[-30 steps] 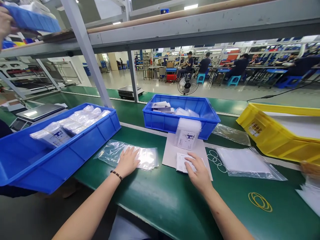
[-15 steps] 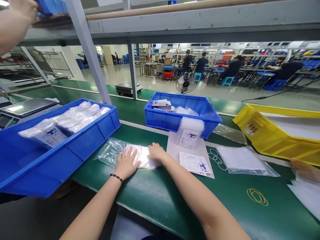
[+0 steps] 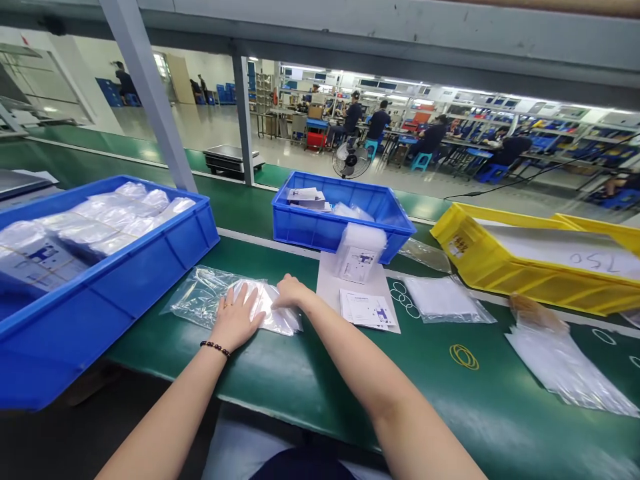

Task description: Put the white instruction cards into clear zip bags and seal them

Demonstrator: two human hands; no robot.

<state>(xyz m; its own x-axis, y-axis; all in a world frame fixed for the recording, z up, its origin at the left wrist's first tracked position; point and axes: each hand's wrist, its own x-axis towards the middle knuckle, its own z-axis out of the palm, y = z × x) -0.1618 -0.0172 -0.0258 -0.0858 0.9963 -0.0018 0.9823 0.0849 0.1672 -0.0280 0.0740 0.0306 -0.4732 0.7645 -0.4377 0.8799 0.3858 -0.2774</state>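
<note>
On the green worktop lies a clear plastic bag [image 3: 193,300] with a pale, shiny stack of bags in or on it. My left hand [image 3: 237,321] rests flat on its middle, fingers spread. At its right end, my right hand [image 3: 291,293] is closed, its curled fingers at the plastic edge; the fingertips are partly hidden. Just right of that hand, printed leaflets [image 3: 366,309] lie on a grey sheet [image 3: 327,281]. Behind them stands an upright stack of bagged printed cards [image 3: 359,257].
A blue bin [image 3: 125,293] of banded packs stands left, another blue bin [image 3: 320,230] behind. To the right are a yellow bin [image 3: 510,267], bagged white sheets [image 3: 445,300], yellow rubber bands [image 3: 463,357], white rings [image 3: 404,299] and a fan of plastic bags [image 3: 565,363]. A metal post [image 3: 150,93] rises left.
The view has turned right and down, so the surroundings shift left. Both hands stay at the bag, the left still flat and the right still curled. The other person's arm at upper left is out of view.
</note>
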